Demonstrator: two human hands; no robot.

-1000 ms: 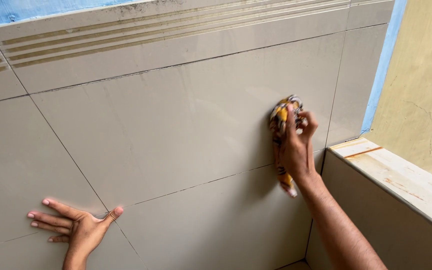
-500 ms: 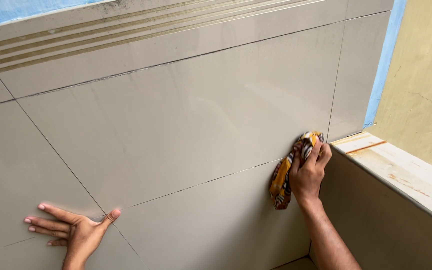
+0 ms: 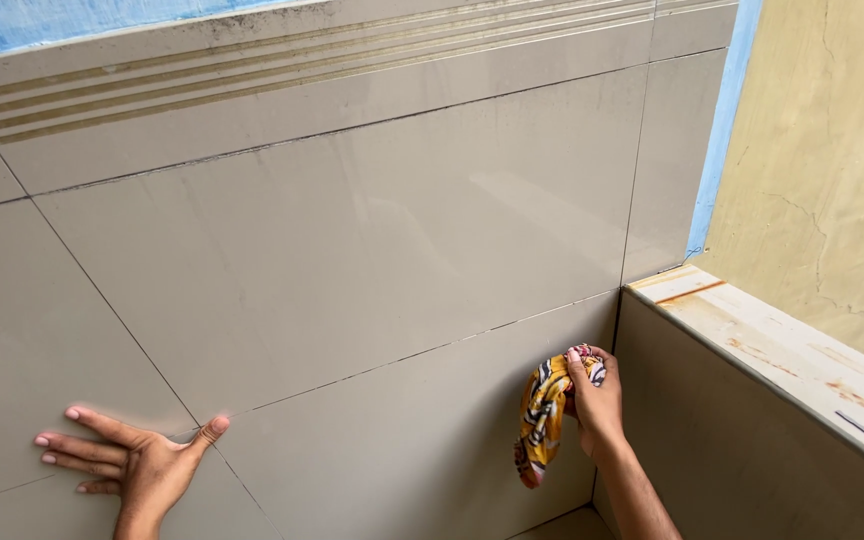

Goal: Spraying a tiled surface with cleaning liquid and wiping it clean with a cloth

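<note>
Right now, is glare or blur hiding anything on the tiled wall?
Head view: sharp all over, soft daylight; a pale sheen on the tiled wall hides nothing; faint shadow under the right hand and cloth; left hand crisp.

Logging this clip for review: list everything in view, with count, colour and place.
cloth: one, yellow with dark and white pattern, bunched against the lower wall tile near the corner
wall tiles: several, glossy beige, dark grout lines; top row has ribbed stripes
ledge: one, pale, rust-stained top, right side
painted wall: yellowish, cracked, far right; blue edging strip beside the tiles
left hand: one, flat on the tiles, fingers spread, lower left
right hand: one, gripping the cloth, low by the corner
</note>
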